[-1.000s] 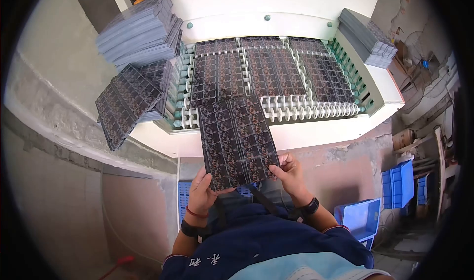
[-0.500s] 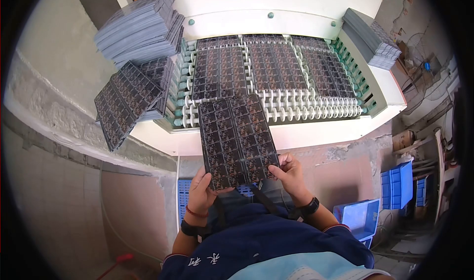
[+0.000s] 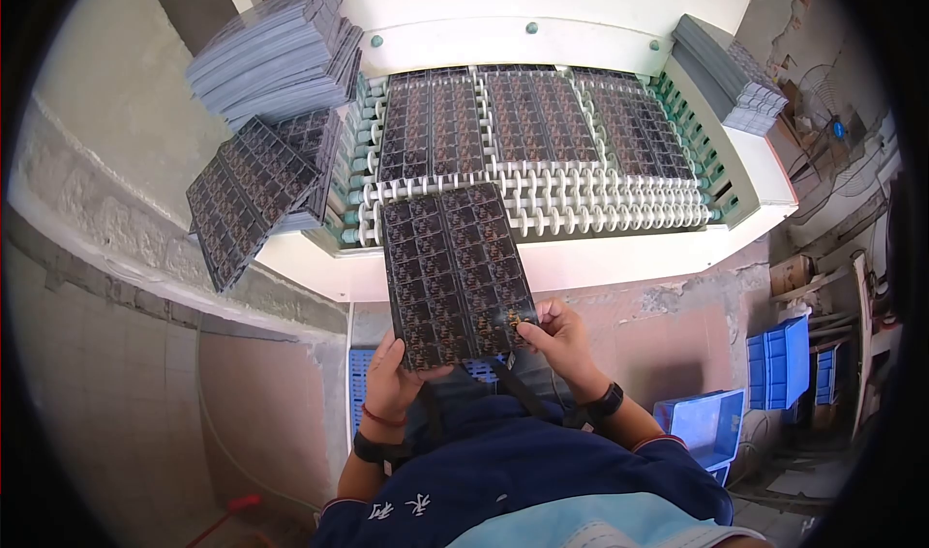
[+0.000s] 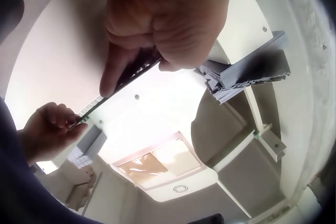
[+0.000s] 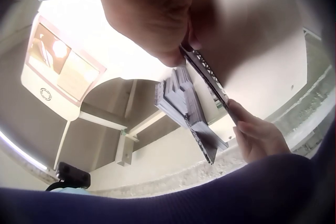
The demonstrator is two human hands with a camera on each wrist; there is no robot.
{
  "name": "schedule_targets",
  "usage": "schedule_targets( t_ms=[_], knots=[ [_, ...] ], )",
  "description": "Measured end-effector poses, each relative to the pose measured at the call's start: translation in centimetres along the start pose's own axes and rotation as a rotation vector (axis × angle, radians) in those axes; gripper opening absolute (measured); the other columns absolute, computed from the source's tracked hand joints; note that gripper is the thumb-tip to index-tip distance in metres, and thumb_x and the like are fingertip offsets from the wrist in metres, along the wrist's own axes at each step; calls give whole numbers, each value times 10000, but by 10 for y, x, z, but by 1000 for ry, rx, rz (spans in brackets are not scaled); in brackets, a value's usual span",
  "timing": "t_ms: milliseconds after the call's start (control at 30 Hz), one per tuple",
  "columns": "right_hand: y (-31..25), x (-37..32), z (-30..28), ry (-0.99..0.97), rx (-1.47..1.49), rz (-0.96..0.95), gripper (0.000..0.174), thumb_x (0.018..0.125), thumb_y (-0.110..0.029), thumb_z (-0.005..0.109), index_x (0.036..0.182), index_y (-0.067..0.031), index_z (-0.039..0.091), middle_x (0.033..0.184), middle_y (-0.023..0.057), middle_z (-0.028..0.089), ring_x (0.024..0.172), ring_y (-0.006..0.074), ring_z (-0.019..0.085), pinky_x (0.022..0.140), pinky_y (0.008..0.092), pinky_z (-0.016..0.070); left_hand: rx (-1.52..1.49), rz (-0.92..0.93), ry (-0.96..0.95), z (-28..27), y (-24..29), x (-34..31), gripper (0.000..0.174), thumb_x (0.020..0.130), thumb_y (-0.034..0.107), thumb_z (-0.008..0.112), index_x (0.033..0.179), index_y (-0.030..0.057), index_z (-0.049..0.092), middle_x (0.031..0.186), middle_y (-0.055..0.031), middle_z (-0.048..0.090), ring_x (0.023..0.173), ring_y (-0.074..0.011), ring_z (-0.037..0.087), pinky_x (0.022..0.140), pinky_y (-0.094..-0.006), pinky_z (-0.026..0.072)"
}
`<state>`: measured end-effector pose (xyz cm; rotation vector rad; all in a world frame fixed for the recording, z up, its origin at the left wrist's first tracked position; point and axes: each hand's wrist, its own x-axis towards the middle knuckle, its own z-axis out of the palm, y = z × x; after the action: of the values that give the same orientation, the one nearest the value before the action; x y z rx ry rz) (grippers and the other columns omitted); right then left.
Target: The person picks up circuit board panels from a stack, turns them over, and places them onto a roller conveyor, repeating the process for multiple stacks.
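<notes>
A dark printed circuit board panel (image 3: pixel 455 272), patterned with a grid of repeated circuits, is held out in front of the body. My left hand (image 3: pixel 389 376) grips its near left corner, thumb on top and fingers beneath. At the near right corner my right hand (image 3: pixel 561 343) pinches it with the thumb on the upper face. Its far edge overlaps the front rollers in the head view. Seen edge-on in the right wrist view, the panel (image 5: pixel 202 71) is thin and spans between both hands.
Dark board panels (image 3: pixel 537 118) lie in rows on the white roller conveyor (image 3: pixel 581 200) of a machine. A tall panel stack (image 3: pixel 271 59) and tilted loose panels (image 3: pixel 252 180) stand at left; another stack (image 3: pixel 731 74) is at right. Blue crates (image 3: pixel 702 427) sit low at right.
The panels on the rollers have travelled away toward the machine's hood, baring more front rollers. The held panel and both hands have shifted slightly left.
</notes>
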<state>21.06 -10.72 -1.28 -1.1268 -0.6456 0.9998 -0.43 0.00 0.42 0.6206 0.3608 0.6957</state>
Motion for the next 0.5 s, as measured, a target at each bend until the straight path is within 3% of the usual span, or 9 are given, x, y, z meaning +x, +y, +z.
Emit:
schedule_targets(
  t_ms=[133,333,500],
  knots=[
    [-3,2,-2,-19,-33,65,107,811,-87,594,848,-8,532,643,-6,541,499,32,484,440,166,392,-15,24,46,0,0,-3,378,899,106,303,1254,-26,281,1163,-192,478,988,-324,545,757,-453,515],
    [-6,4,-13,31,-207,86,140,839,-117,555,778,7,575,600,0,548,478,32,486,424,167,400,108,49,72,-3,2,8,345,859,18,389,1200,-28,365,1072,-164,543,923,-277,583,740,-413,528],
    [-23,1,-41,174,-90,86,124,832,-101,556,784,11,578,615,23,568,446,52,486,397,173,395,101,114,149,-6,9,16,331,825,-31,433,1156,-27,416,1001,-154,577,825,-260,618,653,-383,559]
  ],
)
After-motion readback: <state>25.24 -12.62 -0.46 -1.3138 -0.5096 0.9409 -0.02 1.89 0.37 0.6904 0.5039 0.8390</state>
